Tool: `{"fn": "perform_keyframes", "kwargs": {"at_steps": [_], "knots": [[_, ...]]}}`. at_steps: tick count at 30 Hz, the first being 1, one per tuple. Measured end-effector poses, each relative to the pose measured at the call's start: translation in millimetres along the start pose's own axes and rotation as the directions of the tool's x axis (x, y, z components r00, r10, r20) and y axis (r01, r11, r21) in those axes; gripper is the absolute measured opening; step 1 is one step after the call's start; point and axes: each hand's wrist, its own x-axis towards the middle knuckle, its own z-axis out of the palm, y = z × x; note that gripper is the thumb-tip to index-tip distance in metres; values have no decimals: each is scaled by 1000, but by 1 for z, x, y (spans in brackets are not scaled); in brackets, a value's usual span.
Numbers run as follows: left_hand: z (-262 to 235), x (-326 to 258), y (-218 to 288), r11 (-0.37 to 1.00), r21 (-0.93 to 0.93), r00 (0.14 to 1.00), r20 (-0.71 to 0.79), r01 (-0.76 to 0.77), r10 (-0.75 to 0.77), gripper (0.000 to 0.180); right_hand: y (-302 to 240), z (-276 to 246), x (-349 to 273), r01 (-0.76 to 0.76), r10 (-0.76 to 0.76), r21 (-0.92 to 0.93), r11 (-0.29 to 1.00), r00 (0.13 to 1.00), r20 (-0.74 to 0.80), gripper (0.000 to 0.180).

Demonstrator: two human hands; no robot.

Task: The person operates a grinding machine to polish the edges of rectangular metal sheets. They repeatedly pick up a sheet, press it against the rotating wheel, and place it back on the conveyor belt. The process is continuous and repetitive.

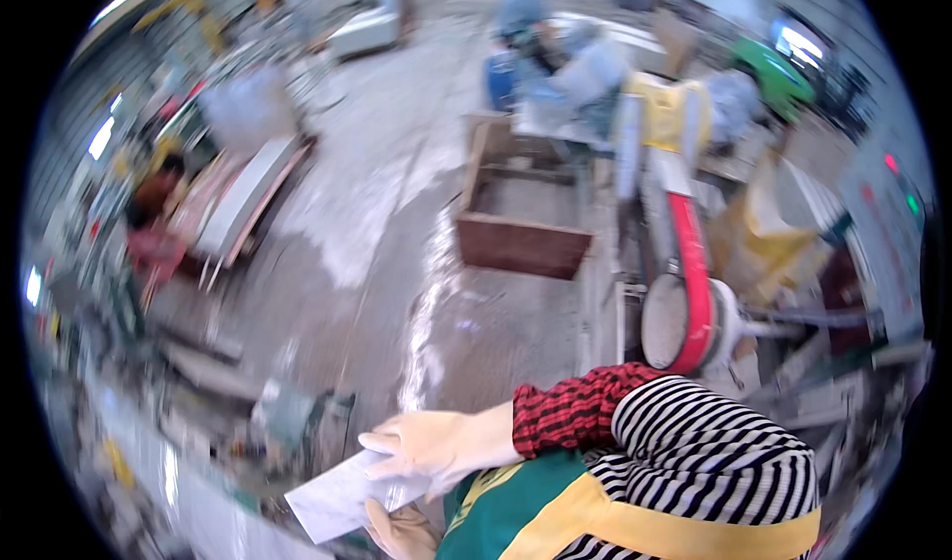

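Both gloved hands grip a pale slab (342,496) near the lower edge: right hand (436,448) fingers flat over its top, left hand (402,532) clasping underneath.

A wet grey concrete floor (397,163) fills the workshop; a brown wooden crate (521,238) stands beside a red-belted grinding machine (689,282).

Whitish slab (342,498) (perhaps marbled), cream gloves (436,446).
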Motion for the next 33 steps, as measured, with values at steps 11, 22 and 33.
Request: {"fn": "perform_keyframes", "kwargs": {"at_steps": [11, 22, 33], "knots": [[-181, -140, 106, 812, -126, 644, -682, -570, 347, 46, -28, 92, 64, -74, 25, 366, 927, 990, 138, 45], [-260, -108, 58, 813, -179, 556, -807, -554, 201, 50, -23, 112, 77, -166, 80, 288, 943, 954, 289, 42], [-269, -89, 67, 845, -113, 522, -826, -523, 213, 44, -22, 120, 72, -282, 156, 372, 884, 930, 334, 41]]}}
